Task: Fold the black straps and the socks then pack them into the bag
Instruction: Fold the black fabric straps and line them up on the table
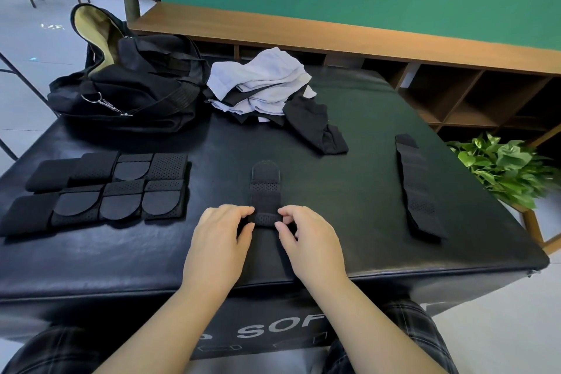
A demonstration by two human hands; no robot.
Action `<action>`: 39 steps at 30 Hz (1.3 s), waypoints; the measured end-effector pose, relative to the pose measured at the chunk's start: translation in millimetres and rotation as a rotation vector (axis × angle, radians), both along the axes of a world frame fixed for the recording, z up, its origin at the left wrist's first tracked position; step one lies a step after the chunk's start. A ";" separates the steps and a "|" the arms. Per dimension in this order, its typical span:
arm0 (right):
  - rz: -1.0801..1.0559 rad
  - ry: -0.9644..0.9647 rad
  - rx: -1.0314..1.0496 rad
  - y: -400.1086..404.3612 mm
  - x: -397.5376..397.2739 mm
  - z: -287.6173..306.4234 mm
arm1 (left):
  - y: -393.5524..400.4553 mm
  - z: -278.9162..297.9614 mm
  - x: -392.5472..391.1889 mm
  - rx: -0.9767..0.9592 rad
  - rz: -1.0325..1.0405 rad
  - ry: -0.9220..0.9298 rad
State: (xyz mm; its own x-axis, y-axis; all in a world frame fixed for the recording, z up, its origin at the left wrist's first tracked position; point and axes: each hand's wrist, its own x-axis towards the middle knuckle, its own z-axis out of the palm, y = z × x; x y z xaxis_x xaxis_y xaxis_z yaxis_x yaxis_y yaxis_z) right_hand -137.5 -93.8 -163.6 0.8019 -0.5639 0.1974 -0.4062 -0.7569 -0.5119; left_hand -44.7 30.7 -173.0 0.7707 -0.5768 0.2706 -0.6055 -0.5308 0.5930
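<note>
Off at the left of the black padded table lie the folded straps — two neat rows of dark perforated bundles, several showing rounded tabs on top — and behind them sits the black bag, its flap thrown open to a pale yellow lining, a metal clip hanging at its front. Nearer the middle, the left hand pinches one edge of the strap being folded, fingers curled onto its near fold; the strap runs straight away from the person, its rounded far end flat on the table, its near end doubled over between the two hands. The right hand pinches the opposite edge of that same fold, thumb and fingertips bent onto it, so the fold sits just between both grips. Behind, a heap of pale and black socks lies beside the bag. Further right — well apart from the hands — an unfolded strap lies stretched out long, slightly crumpled.
</note>
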 end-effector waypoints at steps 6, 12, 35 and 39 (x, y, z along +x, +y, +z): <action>0.007 0.017 0.013 -1.5 1.6 2.8 | 0.2 -7.1 2.6 0.006 -0.067 -0.098; -0.043 0.028 0.133 -16.5 21.0 14.9 | -1.2 -6.2 0.7 0.017 -0.046 -0.135; 0.235 -0.074 0.214 -38.0 51.4 18.0 | -0.7 -8.2 0.1 -0.007 -0.042 -0.154; 0.250 -0.106 0.193 -41.1 41.4 16.6 | -0.3 -6.2 -1.2 0.005 -0.022 -0.130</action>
